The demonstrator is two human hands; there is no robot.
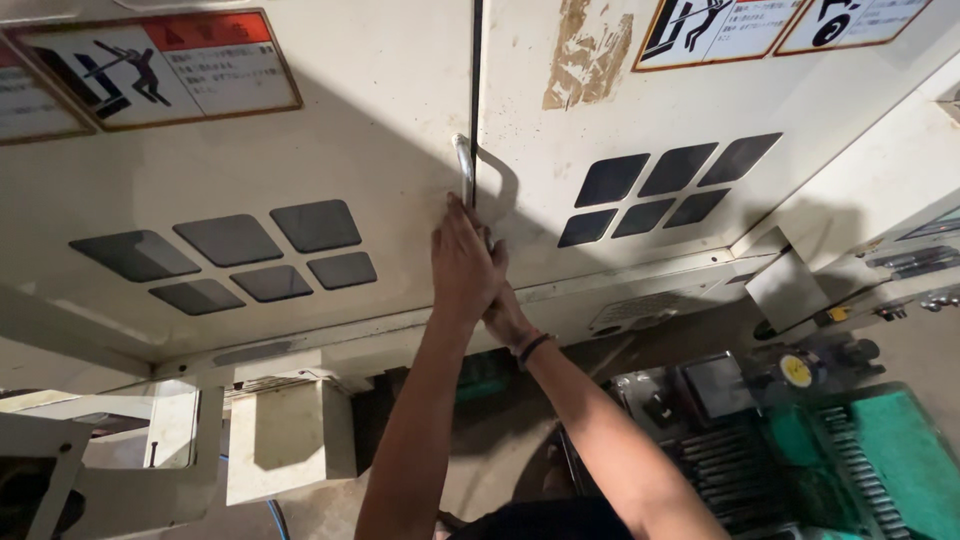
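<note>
A cream machine housing has two sliding doors, a left door (250,150) and a right door (640,110), meeting at a dark vertical seam. A metal bar handle (464,165) stands at the seam. My left hand (464,262) is closed around the lower part of this handle. My right hand (506,318), with a dark band on the wrist, sits just below and behind the left one and is mostly hidden by it; it seems to grip the same handle. Both doors carry groups of dark window panes.
Warning stickers (160,70) sit on the doors' upper parts. A green machine bed with metal slats (880,460) lies at the lower right, with a yellow round button (796,370) nearby. A cream box (290,440) juts out at the lower left.
</note>
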